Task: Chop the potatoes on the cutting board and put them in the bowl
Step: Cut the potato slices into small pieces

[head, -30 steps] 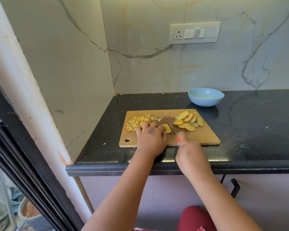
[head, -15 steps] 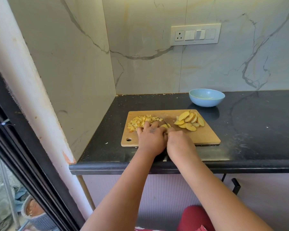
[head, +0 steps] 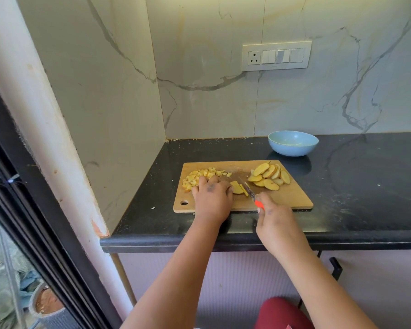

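A wooden cutting board [head: 287, 198] lies on the black counter. Diced potato [head: 201, 176] is heaped at its left, and a fan of potato slices [head: 269, 176] lies at its right. My left hand [head: 212, 198] rests over the board's middle, its fingers holding down a potato slice [head: 237, 188] that is cut into strips. My right hand [head: 274, 219] grips a knife [head: 252, 193] with a red-orange handle, its blade lying against the strips' right side. A light blue bowl [head: 293, 143] stands behind the board, and I see no potato in it.
The black counter [head: 354, 186] stretches to the right with white specks on it. Marble walls close the corner at left and behind. A switch panel [head: 277, 55] sits on the back wall. A dark window frame stands at far left.
My right hand, which had moved up beside my left hand half a second ago, has drawn back to the right and toward me, uncovering the knife and the cut strips.
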The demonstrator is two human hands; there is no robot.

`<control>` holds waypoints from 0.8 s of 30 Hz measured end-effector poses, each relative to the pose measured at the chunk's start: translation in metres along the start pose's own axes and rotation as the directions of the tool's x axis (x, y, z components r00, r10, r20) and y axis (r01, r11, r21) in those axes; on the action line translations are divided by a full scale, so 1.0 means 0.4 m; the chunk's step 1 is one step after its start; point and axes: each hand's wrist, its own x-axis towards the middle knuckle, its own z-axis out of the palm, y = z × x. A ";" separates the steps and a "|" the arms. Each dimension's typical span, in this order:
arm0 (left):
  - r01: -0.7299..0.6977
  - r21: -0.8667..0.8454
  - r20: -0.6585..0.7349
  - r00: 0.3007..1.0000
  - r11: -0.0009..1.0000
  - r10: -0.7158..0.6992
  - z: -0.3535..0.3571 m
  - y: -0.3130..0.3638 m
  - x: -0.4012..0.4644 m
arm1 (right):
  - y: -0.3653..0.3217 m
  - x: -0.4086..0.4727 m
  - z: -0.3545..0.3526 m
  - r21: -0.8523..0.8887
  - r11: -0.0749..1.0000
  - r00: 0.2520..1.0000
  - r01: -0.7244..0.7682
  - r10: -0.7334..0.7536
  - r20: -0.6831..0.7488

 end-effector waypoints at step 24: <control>-0.029 -0.029 0.045 0.999 0.999 0.030 0.001 0.004 -0.009 | 0.008 0.003 -0.082 -0.036 0.998 0.981 -0.059 0.064 0.183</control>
